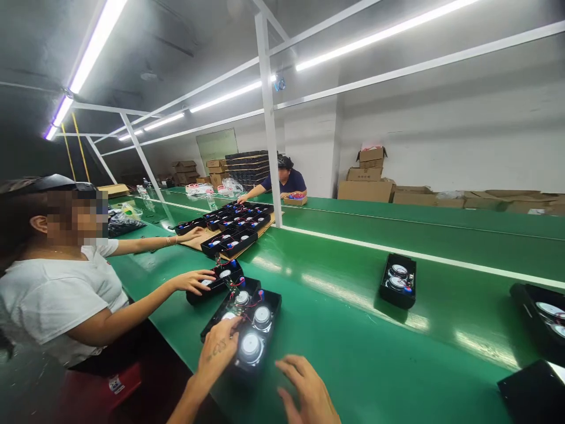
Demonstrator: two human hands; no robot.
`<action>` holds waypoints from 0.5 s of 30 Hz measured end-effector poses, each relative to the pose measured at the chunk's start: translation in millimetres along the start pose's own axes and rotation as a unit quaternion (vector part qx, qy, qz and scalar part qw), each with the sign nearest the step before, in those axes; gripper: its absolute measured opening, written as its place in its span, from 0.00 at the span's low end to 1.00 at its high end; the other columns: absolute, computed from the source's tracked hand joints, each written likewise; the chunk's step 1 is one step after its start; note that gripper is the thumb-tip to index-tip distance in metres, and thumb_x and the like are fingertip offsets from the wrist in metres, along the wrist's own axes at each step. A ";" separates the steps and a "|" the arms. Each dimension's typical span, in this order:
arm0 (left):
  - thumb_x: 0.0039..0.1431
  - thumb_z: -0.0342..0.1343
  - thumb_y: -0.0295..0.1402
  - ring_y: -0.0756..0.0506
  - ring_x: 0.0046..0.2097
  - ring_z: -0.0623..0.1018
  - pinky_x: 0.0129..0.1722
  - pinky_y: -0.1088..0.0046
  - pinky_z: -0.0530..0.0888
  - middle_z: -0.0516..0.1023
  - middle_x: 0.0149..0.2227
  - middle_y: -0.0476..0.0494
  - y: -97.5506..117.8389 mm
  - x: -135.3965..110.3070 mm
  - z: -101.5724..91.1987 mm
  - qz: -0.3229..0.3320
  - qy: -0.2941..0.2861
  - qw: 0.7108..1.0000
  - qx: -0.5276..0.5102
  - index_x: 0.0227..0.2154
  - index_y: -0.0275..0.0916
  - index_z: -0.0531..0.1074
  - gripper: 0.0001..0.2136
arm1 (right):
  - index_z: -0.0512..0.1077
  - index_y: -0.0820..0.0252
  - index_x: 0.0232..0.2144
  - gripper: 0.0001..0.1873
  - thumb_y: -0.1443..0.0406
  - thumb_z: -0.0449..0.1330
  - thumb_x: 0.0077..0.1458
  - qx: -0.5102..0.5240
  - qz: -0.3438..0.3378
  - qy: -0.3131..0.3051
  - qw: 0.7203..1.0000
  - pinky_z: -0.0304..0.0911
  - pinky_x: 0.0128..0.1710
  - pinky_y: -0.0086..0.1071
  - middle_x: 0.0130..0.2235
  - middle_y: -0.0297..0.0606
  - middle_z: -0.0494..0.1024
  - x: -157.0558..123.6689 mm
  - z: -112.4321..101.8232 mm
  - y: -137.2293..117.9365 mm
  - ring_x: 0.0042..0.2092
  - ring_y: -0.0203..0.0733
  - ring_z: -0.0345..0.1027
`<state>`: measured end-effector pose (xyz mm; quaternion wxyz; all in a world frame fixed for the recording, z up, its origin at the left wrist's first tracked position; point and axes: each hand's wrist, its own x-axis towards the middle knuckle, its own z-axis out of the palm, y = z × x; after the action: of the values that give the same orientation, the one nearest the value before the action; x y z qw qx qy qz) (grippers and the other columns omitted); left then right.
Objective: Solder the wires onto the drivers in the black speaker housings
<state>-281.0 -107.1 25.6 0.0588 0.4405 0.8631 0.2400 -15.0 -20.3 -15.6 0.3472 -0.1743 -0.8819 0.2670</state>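
Observation:
Fingers bent, my left hand (218, 350) grips the left side of a black speaker box (265, 331) with two round silver-white speakers in it. A red and blue wire with a small connector runs at the box's far end. Just beyond my fingertips lies a second speaker box (251, 287), partly covered by the first and by my hand. To the right of the near box, my right hand (306, 386) hovers over the green table (353, 359), fingers curved and apart, holding nothing.
A co-worker in a white shirt (57, 288) at left touches another speaker box (225, 277). Several wired boxes (229, 241) stand on cardboard farther off, where a second person (295, 181) reaches in. Single boxes (398, 281) stand rightward. A white post (267, 118) rises mid-table.

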 end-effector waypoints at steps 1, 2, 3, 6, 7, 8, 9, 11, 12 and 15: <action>0.58 0.53 0.26 0.41 0.53 0.83 0.58 0.63 0.75 0.85 0.51 0.45 11.8 -7.7 6.3 -0.006 -0.004 1.000 -0.027 0.54 0.48 0.76 0.22 | 0.75 0.51 0.53 0.25 0.74 0.61 0.55 -0.010 0.025 -0.002 1.000 0.75 0.52 0.38 0.52 0.43 0.82 16.6 -0.8 -10.5 0.51 0.48 0.79; 0.59 0.53 0.27 0.41 0.51 0.84 0.57 0.63 0.76 0.85 0.51 0.44 23.5 -14.5 12.4 -0.012 -0.010 0.998 -0.053 0.55 0.48 0.75 0.22 | 0.75 0.52 0.52 0.21 0.73 0.60 0.57 -0.027 0.047 -0.023 0.998 0.74 0.53 0.39 0.52 0.43 0.82 32.2 -1.1 -20.5 0.51 0.48 0.79; 0.59 0.52 0.27 0.41 0.50 0.85 0.56 0.63 0.77 0.85 0.51 0.43 34.5 -20.6 18.2 -0.016 -0.016 0.997 -0.078 0.57 0.48 0.74 0.23 | 0.76 0.53 0.49 0.17 0.71 0.60 0.59 -0.054 0.081 -0.037 0.995 0.73 0.52 0.41 0.50 0.43 0.82 46.4 -0.8 -29.3 0.50 0.50 0.79; 0.58 0.48 0.25 0.43 0.53 0.83 0.56 0.64 0.78 0.83 0.53 0.42 57.8 -35.5 32.3 0.005 -0.023 0.988 -0.150 0.56 0.48 0.71 0.24 | 0.78 0.57 0.44 0.09 0.65 0.59 0.64 -0.146 0.177 -0.103 0.968 0.69 0.54 0.49 0.46 0.47 0.84 78.4 1.2 -44.4 0.50 0.56 0.79; 0.56 0.47 0.24 0.43 0.56 0.82 0.57 0.64 0.77 0.81 0.55 0.42 60.9 -39.5 35.1 0.023 -0.022 0.985 -0.169 0.55 0.48 0.70 0.25 | 0.79 0.59 0.43 0.11 0.62 0.58 0.65 -0.169 0.200 -0.121 0.957 0.67 0.56 0.52 0.46 0.50 0.85 85.2 1.9 -46.0 0.51 0.58 0.78; 0.53 0.46 0.24 0.43 0.57 0.81 0.58 0.64 0.77 0.80 0.56 0.43 61.2 -42.9 36.7 0.040 -0.027 0.981 -0.186 0.54 0.48 0.70 0.26 | 0.79 0.61 0.44 0.13 0.60 0.58 0.66 -0.186 0.216 -0.132 0.949 0.65 0.57 0.55 0.46 0.53 0.85 90.3 2.8 -46.5 0.53 0.60 0.78; 0.51 0.46 0.24 0.42 0.58 0.81 0.57 0.64 0.78 0.80 0.56 0.44 58.8 -45.6 37.1 0.050 -0.034 0.978 -0.198 0.52 0.49 0.71 0.25 | 0.80 0.63 0.44 0.16 0.59 0.58 0.66 -0.197 0.226 -0.139 0.944 0.64 0.58 0.57 0.46 0.55 0.85 93.9 4.0 -46.4 0.53 0.62 0.78; 0.49 0.47 0.26 0.41 0.54 0.83 0.54 0.62 0.79 0.82 0.52 0.46 47.1 -48.7 34.5 0.036 -0.029 0.977 -0.206 0.47 0.50 0.72 0.23 | 0.81 0.64 0.43 0.15 0.59 0.60 0.63 -0.210 0.239 -0.145 0.937 0.63 0.58 0.59 0.45 0.58 0.85 97.8 7.6 -46.2 0.53 0.64 0.78; 0.49 0.47 0.27 0.39 0.52 0.84 0.53 0.60 0.80 0.83 0.48 0.46 38.8 -49.0 31.8 0.016 -0.011 0.978 -0.206 0.44 0.50 0.73 0.20 | 0.81 0.64 0.42 0.14 0.61 0.61 0.61 -0.216 0.244 -0.148 0.934 0.63 0.58 0.58 0.44 0.58 0.85 98.9 9.7 -46.5 0.52 0.63 0.79; 0.52 0.48 0.34 0.37 0.51 0.83 0.57 0.55 0.77 0.84 0.43 0.45 12.3 -46.4 20.3 -0.046 0.100 0.970 -0.216 0.39 0.49 0.73 0.13 | 0.82 0.64 0.35 0.08 0.67 0.64 0.55 -0.219 0.226 -0.150 0.937 0.67 0.52 0.52 0.38 0.57 0.86 101.0 13.8 -48.7 0.46 0.60 0.81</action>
<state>-237.6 -130.2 8.5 0.0768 0.3508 0.8115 0.4610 -101.1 -14.1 57.2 0.0942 -0.3985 -0.8979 0.1615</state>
